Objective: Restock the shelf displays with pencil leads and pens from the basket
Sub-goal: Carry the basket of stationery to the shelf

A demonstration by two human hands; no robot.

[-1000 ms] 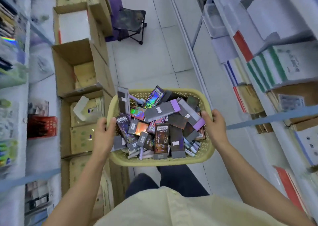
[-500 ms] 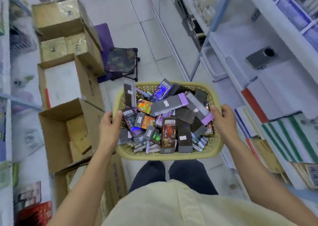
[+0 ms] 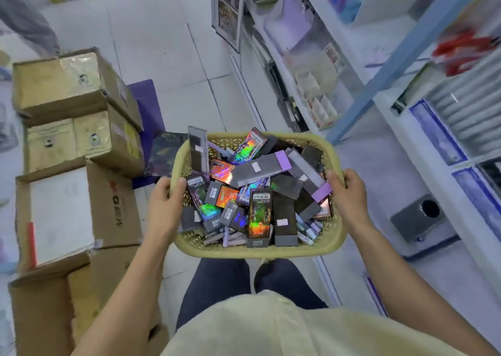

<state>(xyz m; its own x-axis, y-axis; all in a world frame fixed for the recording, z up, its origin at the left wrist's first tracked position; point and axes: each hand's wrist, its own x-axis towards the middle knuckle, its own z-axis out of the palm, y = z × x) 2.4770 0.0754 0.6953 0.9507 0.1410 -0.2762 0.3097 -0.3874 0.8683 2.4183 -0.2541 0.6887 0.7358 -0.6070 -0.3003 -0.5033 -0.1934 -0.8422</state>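
Boxed pen packs (image 3: 260,182) fill the yellow plastic basket (image 3: 257,250); brown cardboard boxes (image 3: 81,144) stand left, white shelves (image 3: 406,127) right.

White tiled floor (image 3: 168,46) runs ahead of the hands. Left of the left hand (image 3: 165,203), stacked cardboard boxes (image 3: 76,138) stand on it (some open); a purple mat (image 3: 147,111) lies just beyond them.

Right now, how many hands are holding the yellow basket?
2. The left hand grips the rim on the left side of the basket, and the right hand grips the rim on the right side. No other hands show.
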